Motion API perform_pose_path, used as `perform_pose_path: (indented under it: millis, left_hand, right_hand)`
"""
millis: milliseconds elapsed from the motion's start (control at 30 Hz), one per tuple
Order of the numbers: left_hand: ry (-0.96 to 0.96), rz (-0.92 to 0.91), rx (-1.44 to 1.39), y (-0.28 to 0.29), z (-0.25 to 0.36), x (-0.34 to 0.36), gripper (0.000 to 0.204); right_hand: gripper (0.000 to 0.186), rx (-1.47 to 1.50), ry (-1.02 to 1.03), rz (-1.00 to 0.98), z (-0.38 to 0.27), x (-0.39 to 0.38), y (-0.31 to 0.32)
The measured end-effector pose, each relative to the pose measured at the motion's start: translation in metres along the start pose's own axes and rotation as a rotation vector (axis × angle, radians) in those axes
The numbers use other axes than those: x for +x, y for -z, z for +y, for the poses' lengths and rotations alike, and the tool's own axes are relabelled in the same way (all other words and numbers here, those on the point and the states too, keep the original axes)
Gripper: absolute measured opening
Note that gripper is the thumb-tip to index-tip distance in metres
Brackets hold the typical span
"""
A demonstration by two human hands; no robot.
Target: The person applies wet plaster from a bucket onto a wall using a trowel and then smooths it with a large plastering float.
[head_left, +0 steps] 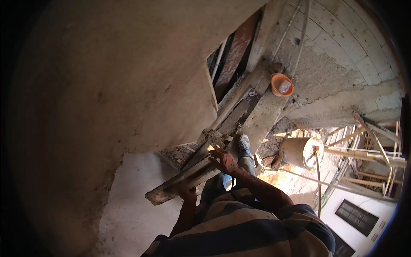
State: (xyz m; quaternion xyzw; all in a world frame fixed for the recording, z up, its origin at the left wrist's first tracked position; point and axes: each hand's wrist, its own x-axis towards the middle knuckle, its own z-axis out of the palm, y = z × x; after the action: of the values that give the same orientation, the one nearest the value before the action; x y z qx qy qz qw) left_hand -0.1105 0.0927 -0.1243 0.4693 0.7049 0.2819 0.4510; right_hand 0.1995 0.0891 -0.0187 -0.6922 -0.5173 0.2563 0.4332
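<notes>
A long mortar-caked wooden board lies slanted in front of me, against the foot of a rough plastered wall. My left hand grips the board from below near its lower end. My right hand rests on top of it further up, fingers spread over the edge. Both forearms are smeared with mortar. My shoe stands on a wooden plank that runs along the wall.
An orange bucket sits on the planks ahead. Beyond it are a grey block wall and hanging cables. Far below right are a drum, a hose, stacked timber poles and a dark window.
</notes>
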Motion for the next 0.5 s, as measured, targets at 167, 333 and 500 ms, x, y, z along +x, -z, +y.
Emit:
perform_pose_path:
  millis: [167, 333, 500]
  left_hand:
    - [0.404, 0.431, -0.924, 0.035, 0.022, -0.017, 0.050]
    - [0.357, 0.849, -0.804, 0.026, 0.076, -0.037, 0.060]
    - [0.143, 1.109, -0.901, 0.007, 0.187, -0.064, 0.059]
  right_hand:
    - [0.029, -0.025, -0.090, 0.262, 0.029, 0.018, 0.078]
    - [0.049, 0.228, -0.028, 0.392, 0.007, 0.089, 0.179]
    - [0.050, 0.226, 0.157, 0.388, -0.091, 0.202, 0.253]
